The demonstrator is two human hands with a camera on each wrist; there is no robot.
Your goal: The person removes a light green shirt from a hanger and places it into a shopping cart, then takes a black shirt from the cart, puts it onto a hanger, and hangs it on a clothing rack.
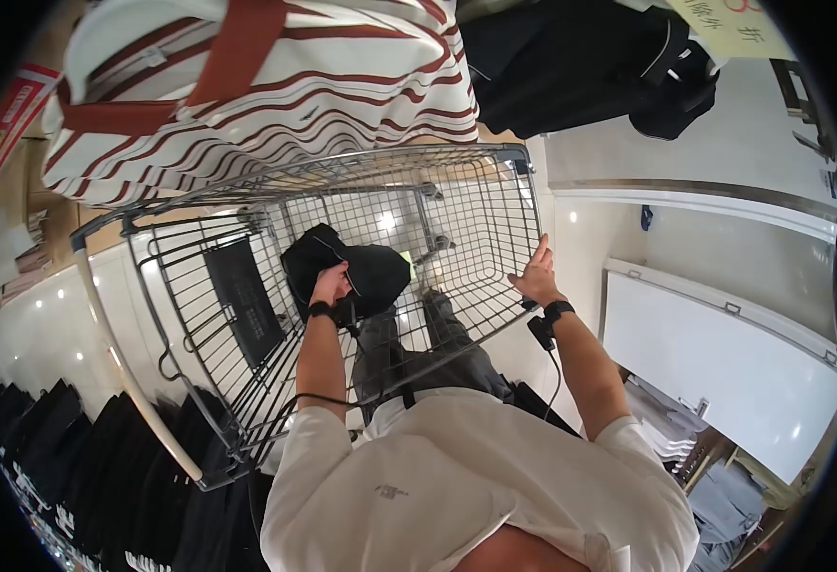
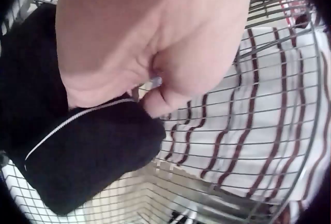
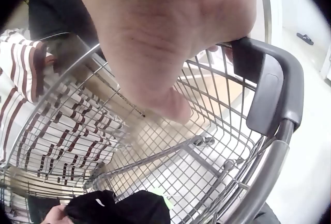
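Observation:
In the head view, a folded black garment [image 1: 380,275] with thin white piping lies in a wire shopping cart [image 1: 475,205]. My left hand [image 1: 332,283] grips its cloth from above, fingertips partly hidden in the fabric. Up close, the left wrist view shows the left hand [image 2: 150,42] bunched at the white piping [image 2: 72,125]. My right hand [image 1: 537,275] is at the cart's side rim, near a corner. In the right wrist view its thumb [image 3: 176,105] hangs inside the basket, while fingertips show beyond the rim. A bright green tag [image 1: 406,265] sticks out beside the garment.
A white bag with red-brown stripes [image 1: 342,95] stands beyond the cart. Black garments [image 1: 580,71] lie on the display at the back. Dark clothes [image 1: 132,448] hang at the lower left, and a white panel [image 1: 714,362] stands at the right.

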